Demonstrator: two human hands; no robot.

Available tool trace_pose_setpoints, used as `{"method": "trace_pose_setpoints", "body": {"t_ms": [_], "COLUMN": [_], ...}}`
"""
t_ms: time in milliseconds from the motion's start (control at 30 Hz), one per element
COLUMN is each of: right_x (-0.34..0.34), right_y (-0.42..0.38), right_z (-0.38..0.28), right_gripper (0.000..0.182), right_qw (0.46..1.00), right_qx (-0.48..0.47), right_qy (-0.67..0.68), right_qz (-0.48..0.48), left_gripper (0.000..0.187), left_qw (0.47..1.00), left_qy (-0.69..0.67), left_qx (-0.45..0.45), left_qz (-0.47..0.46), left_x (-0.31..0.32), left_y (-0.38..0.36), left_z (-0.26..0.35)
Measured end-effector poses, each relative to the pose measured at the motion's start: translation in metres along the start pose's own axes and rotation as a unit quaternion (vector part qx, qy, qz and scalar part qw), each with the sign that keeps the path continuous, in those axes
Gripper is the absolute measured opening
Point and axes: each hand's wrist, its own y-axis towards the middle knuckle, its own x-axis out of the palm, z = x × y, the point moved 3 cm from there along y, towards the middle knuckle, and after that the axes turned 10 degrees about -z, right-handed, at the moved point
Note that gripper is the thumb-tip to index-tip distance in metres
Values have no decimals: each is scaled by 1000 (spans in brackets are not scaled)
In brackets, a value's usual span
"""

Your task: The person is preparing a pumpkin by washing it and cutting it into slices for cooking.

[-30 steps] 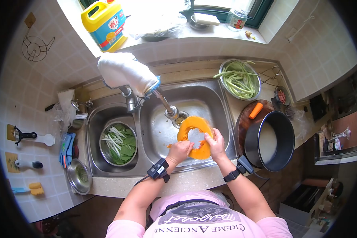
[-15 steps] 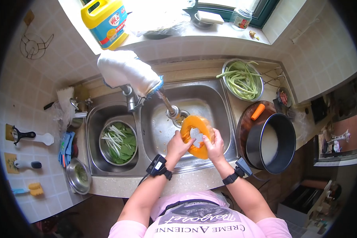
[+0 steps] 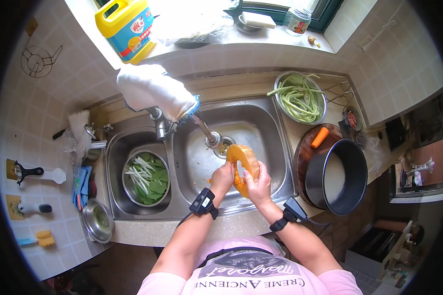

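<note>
A ring-shaped piece of pumpkin (image 3: 247, 156), orange with a hollow centre, is held tilted above the right sink basin (image 3: 194, 150). My right hand (image 3: 259, 186) grips its right side, the thumb on the cut face. At the left edge, my left hand (image 3: 223, 178) is closed against the ring; some of its fingers are hidden. Just beyond the pumpkin, the faucet spout (image 3: 205, 129) points down near the drain (image 3: 225, 147). Small orange bits lie on the basin floor.
A bowl of leafy greens (image 3: 157, 189) sits in the left basin. Right of the sink are a bowl of green beans (image 3: 302, 101), a carrot (image 3: 320, 137) on a round wooden board (image 3: 306, 142), and a deep dark pot (image 3: 357, 179). White cloth (image 3: 155, 88) covers the faucet.
The pumpkin ring has turned in my hands, so its cut face is angled left and more rind shows. My left thumb no longer shows across the hole.
</note>
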Motion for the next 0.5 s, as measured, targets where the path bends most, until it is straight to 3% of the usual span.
{"method": "trace_pose_setpoints", "body": {"t_ms": [100, 300, 400, 500], "right_x": [-3, -16, -15, -11], "right_y": [2, 20, 22, 23], "right_z": [5, -1, 10, 15], "right_gripper": [34, 34, 32, 33], "right_qw": [999, 998, 998, 999], "right_qx": [-7, -13, -5, -7], "right_qy": [14, 28, 35, 34], "right_qz": [28, 53, 45, 40], "left_gripper": [22, 15, 22, 26], "left_qw": [997, 993, 960, 968], "left_qy": [-50, -7, 216, 156], "left_qx": [63, -16, 166, 141], "left_qz": [-18, -118, -69, -138], "left_x": [-3, 2, 26, 36], "left_y": [-5, -40, -55, -51], "left_z": [-8, -45, -77, -91]}}
